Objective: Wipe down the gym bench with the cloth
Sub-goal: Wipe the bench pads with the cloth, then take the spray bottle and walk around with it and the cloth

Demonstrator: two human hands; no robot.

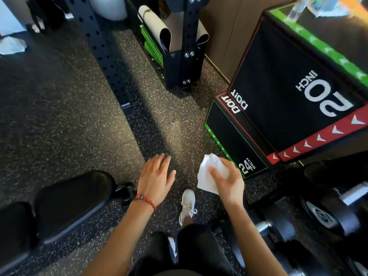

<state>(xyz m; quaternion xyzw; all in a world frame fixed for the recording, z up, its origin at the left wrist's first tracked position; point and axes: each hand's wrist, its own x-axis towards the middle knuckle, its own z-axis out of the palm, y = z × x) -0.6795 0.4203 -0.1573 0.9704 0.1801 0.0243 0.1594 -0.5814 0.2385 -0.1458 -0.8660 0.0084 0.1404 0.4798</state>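
Right grip (225, 180) clutches the white cloth (209, 176) over speckled rubber floor (79, 116); left grip (155, 176) splayed, empty, near the black desk (69, 200).

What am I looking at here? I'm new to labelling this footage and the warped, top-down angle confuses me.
One picture, from a wide-angle camera worn on a person's head, looking down at their own arms. The right hand grips a crumpled white cloth. The left hand, with a red bead bracelet at the wrist, is open and empty. The black padded gym bench sits lower left, not yet touched. On the speckled rubber floor stand a plyo box marked 20 inch and dumbbells at lower right. One white sneaker shows below.
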